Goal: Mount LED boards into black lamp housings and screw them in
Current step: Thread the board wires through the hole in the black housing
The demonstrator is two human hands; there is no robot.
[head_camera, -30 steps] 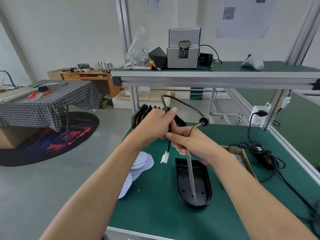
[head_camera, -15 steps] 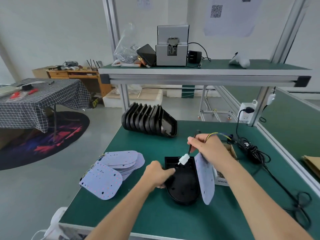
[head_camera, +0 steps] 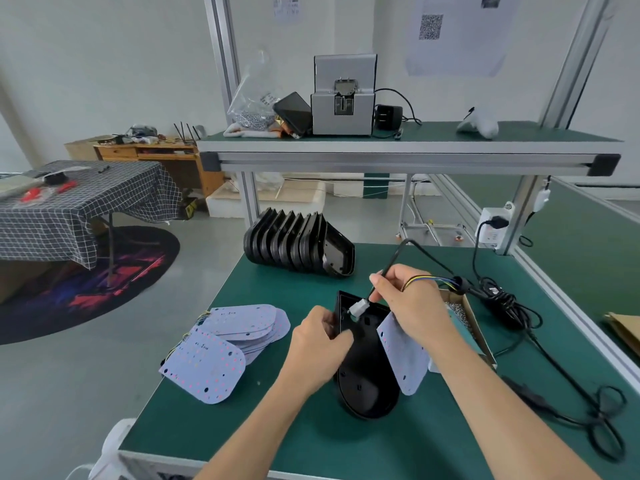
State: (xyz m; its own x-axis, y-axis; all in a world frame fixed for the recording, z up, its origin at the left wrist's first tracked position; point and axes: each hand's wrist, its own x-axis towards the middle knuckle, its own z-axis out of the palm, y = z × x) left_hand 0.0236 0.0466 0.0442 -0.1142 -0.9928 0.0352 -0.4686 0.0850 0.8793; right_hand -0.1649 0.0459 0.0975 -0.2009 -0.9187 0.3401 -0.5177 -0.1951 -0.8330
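Note:
A black lamp housing [head_camera: 367,372] stands tilted on its edge in the middle of the green table [head_camera: 277,445]. My left hand [head_camera: 318,344] grips its left rim. My right hand [head_camera: 412,306] pinches a black cable [head_camera: 398,254] just above its white connector [head_camera: 358,308], which hangs at the housing's upper end. An LED board [head_camera: 405,355] hangs from the same hand, leaning against the housing's right side. Coloured wires [head_camera: 426,280] run past my right hand.
A pile of LED boards [head_camera: 228,341] lies to the left. A row of black housings [head_camera: 298,242] stands at the back. A cardboard box of screws [head_camera: 467,317] and a coiled power cord [head_camera: 512,306] lie to the right. A screw feeder [head_camera: 343,95] sits on the shelf.
The camera came closer. My left hand has tipped the housing up from flat onto its edge. My right hand has brought the white connector down to the housing's upper end.

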